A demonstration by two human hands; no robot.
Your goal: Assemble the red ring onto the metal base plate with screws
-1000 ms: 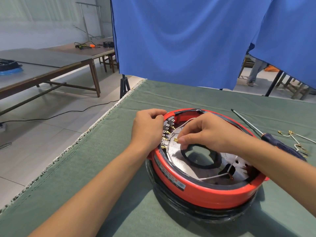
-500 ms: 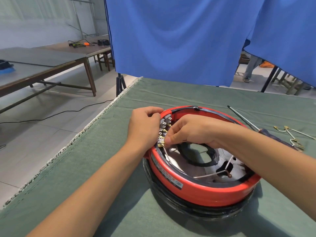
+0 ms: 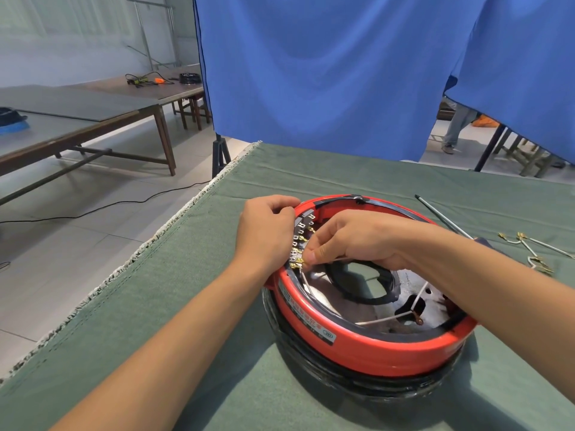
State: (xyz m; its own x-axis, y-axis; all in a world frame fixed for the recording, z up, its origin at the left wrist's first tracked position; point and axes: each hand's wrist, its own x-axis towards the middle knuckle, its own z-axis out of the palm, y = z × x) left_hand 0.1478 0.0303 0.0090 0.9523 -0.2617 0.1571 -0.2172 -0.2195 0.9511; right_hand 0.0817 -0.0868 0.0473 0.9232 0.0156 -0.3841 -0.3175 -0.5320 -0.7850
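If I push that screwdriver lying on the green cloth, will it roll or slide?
The screwdriver has a thin round shaft, so it would probably roll if nudged sideways. The green cloth looks rough, likely slowing sliding. Its handle is mostly hidden behind the right forearm, so any flats are unseen.

Workshop: long wooden worktables [image 3: 93,119], blue curtain dividers [image 3: 326,73], green cloth-covered bench [image 3: 217,306], screwdriver [image 3: 441,219].
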